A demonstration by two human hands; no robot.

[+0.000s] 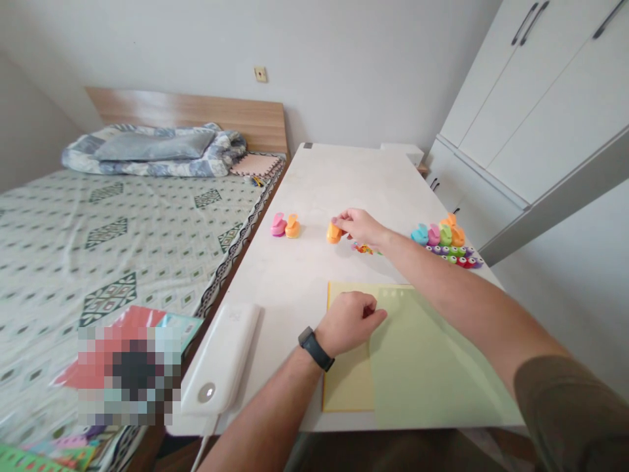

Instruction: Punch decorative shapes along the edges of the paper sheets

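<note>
My right hand (362, 226) reaches across the white table, its thumb and fingers closed on an orange craft punch (333, 233). Over the yellow paper (346, 387) and a pale green sheet (442, 367), my left hand (346, 322) is loosely curled, with nothing visible in it. To the left of the held punch, a pink craft punch (278, 225) and another orange craft punch (292, 227) stand side by side. Small colourful paper bits (363, 248) lie beneath my right wrist, which partly hides them.
At the table's right edge stand several more craft punches, a blue one (419, 235) among them, with rows of small punches (457, 255) in front. A white box-shaped device (226, 357) with a cord lies at the left edge. Left of the table is a bed (162, 223).
</note>
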